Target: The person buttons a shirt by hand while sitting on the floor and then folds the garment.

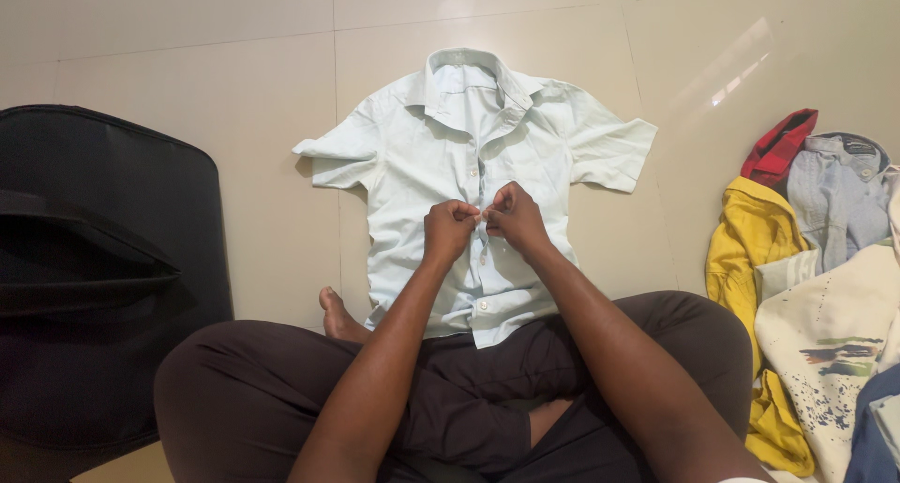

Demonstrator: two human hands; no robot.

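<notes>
You sit cross-legged on the pale tiled floor [234, 80], and the pale mint short-sleeved cotton shirt [412, 164] lies flat on it straight ahead at twelve o'clock, collar away from you, hem touching your dark trousers [469, 389]. Your left hand [449, 231] and right hand [514, 218] meet at the middle of the shirt's front placket, knuckles almost touching; each is closed narrow, fingertips pinching the cloth edge around a small white button [481, 218]. Another white button [484, 306] sits fastened lower down near the hem.

At nine o'clock a large black fabric case [94, 258] lies on the floor, well apart from the shirt; whether anything is inside it cannot be told. At three o'clock, a heap of clothes lies loose on the floor: a yellow garment [745, 249], a red one [778, 145] at its top, a light-blue denim shirt [839, 197], and a cream cloth with paint-like splashes [830, 352]. Your bare foot [339, 319] shows beside the shirt's lower left corner.
</notes>
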